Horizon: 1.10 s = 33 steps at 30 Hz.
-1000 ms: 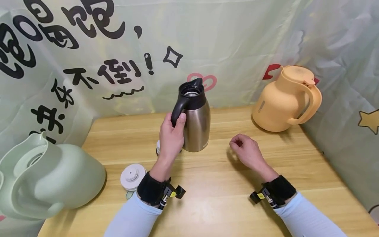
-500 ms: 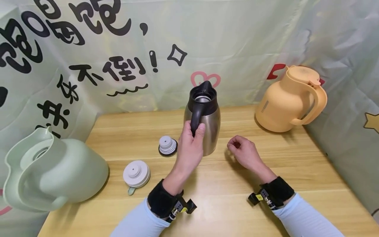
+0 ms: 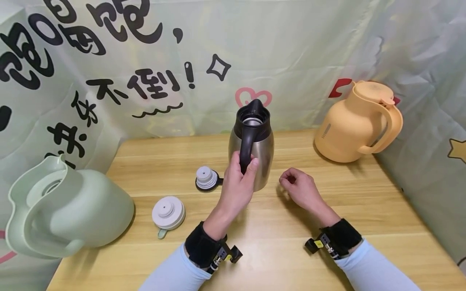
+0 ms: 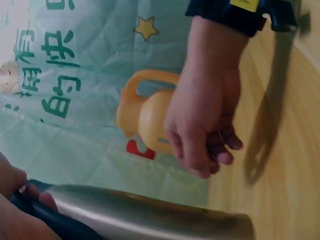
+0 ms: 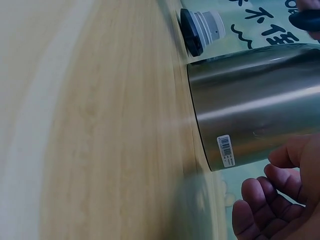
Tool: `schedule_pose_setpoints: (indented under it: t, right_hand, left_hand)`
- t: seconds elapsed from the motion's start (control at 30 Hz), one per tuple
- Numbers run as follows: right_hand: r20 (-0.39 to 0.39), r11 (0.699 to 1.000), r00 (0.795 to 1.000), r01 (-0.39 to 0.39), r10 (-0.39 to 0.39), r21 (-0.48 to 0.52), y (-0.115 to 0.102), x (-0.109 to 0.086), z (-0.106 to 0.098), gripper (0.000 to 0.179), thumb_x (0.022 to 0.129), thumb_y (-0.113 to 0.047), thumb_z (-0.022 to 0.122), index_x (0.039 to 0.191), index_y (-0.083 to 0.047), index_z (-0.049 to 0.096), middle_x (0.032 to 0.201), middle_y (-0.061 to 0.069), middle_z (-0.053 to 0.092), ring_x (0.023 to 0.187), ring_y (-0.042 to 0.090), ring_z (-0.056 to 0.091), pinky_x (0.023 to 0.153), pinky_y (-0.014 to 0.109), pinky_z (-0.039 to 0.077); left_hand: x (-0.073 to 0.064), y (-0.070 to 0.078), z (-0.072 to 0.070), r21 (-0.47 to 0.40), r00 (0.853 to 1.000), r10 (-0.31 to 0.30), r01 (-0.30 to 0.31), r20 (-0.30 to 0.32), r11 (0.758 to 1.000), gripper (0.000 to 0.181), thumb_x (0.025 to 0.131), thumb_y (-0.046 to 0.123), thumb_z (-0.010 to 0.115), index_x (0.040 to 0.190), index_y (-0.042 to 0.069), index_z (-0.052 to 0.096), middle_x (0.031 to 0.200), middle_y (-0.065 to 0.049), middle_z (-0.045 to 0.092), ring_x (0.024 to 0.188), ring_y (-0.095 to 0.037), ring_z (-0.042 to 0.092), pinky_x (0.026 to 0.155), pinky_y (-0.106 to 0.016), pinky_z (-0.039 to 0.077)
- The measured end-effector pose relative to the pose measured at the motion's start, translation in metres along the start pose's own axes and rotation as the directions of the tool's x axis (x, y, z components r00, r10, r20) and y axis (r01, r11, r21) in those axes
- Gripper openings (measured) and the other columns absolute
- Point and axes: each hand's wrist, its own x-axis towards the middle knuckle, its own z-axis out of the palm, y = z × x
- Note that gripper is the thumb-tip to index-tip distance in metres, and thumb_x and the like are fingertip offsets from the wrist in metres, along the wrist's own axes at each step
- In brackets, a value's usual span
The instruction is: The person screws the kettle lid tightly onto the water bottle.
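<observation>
A stainless-steel thermos jug (image 3: 266, 157) with a black collar stands upright mid-table, its top uncovered and its spout pointing to the back. My left hand (image 3: 237, 182) grips its black handle (image 3: 247, 143), which faces me in the head view. To the right of the jug my right hand (image 3: 300, 188) hovers low over the table, fingers loosely curled and holding nothing. In the right wrist view its fingertips overlap the jug near a barcode sticker (image 5: 226, 150). Left of the jug lies its stopper (image 3: 206, 178), pale threads up on a black lid.
A pale green jug (image 3: 94, 206) without its lid stands at the left edge of the wooden table (image 3: 276, 250). Near it lies a white threaded stopper (image 3: 168, 212) with a green tab. At the back right stands a lidded orange jug (image 3: 344, 129). Printed cloth (image 3: 291, 60) hangs behind.
The left hand has moved right with the steel jug and turned it, so the handle now faces me. The black-rimmed stopper has come into view. The right hand has hardly moved.
</observation>
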Motion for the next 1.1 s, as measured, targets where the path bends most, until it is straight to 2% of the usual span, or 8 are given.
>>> schedule_pose_setpoints:
  t: [0.23,0.37,0.67,0.83,0.93,1.03,1.1]
  right_hand:
    - [0.004,1.0,1.0,-0.008,0.008,-0.002,-0.001,0.002,0.003,0.009,0.101,-0.018,0.065,0.101,-0.01,0.071,0.093,0.007,0.07,0.083,0.021,0.06,0.077,0.037,0.048]
    - [0.013,1.0,1.0,-0.02,0.02,0.004,-0.001,0.002,0.006,0.009,0.101,-0.017,0.065,0.101,-0.01,0.071,0.094,0.007,0.071,0.084,0.022,0.06,0.077,0.036,0.048]
    - [-0.002,1.0,1.0,-0.011,0.011,0.018,-0.004,0.002,0.011,0.009,0.1,-0.017,0.067,0.1,-0.009,0.071,0.091,0.006,0.07,0.079,0.02,0.059,0.073,0.033,0.048]
    - [-0.007,1.0,1.0,-0.021,0.021,0.02,-0.002,0.001,0.009,0.008,0.1,-0.017,0.067,0.1,-0.009,0.071,0.091,0.006,0.07,0.078,0.02,0.059,0.072,0.033,0.048]
    - [-0.003,0.999,1.0,-0.027,0.028,0.021,-0.002,0.001,0.008,0.009,0.1,-0.017,0.066,0.1,-0.01,0.071,0.091,0.006,0.07,0.078,0.019,0.059,0.073,0.033,0.049]
    - [-0.003,0.999,1.0,-0.029,0.03,0.016,-0.001,0.0,0.006,0.008,0.1,-0.017,0.066,0.1,-0.01,0.071,0.09,0.005,0.07,0.077,0.019,0.06,0.074,0.034,0.049]
    - [-0.01,1.0,1.0,-0.03,0.03,0.009,-0.001,0.0,0.005,0.008,0.099,-0.017,0.066,0.099,-0.01,0.071,0.089,0.005,0.07,0.076,0.018,0.06,0.074,0.034,0.048]
  left_hand:
    - [0.001,-0.01,0.001,0.035,0.997,0.07,-0.07,0.025,0.997,0.023,0.11,0.03,0.057,0.113,0.008,0.054,0.083,-0.001,0.05,0.079,-0.019,0.05,0.072,-0.033,0.042]
    - [0.0,-0.009,0.003,0.034,0.997,0.069,-0.07,0.027,0.997,0.022,0.11,0.029,0.057,0.112,0.008,0.053,0.08,0.0,0.049,0.077,-0.019,0.05,0.071,-0.032,0.042]
    - [-0.004,-0.008,0.008,0.086,0.997,0.072,-0.075,0.042,0.993,0.026,0.11,0.033,0.055,0.114,0.008,0.053,0.091,-0.006,0.057,0.089,-0.024,0.057,0.078,-0.036,0.046]
    - [-0.003,-0.008,0.007,0.086,0.996,0.07,-0.074,0.049,0.994,0.027,0.11,0.037,0.055,0.114,0.01,0.052,0.089,-0.004,0.055,0.086,-0.022,0.057,0.074,-0.035,0.046]
    - [-0.002,-0.009,0.005,0.084,0.998,0.057,-0.06,0.037,0.995,0.028,0.109,0.04,0.057,0.11,0.012,0.054,0.081,0.0,0.053,0.077,-0.019,0.055,0.066,-0.032,0.045]
    - [0.001,-0.01,0.003,0.074,0.999,0.037,-0.036,-0.005,0.997,0.028,0.107,0.04,0.06,0.102,0.013,0.057,0.073,0.002,0.049,0.068,-0.016,0.051,0.06,-0.031,0.042]
    - [0.003,-0.009,0.0,0.072,0.999,0.03,-0.028,-0.034,0.997,0.028,0.105,0.04,0.062,0.098,0.013,0.059,0.072,0.002,0.048,0.068,-0.017,0.051,0.06,-0.032,0.042]
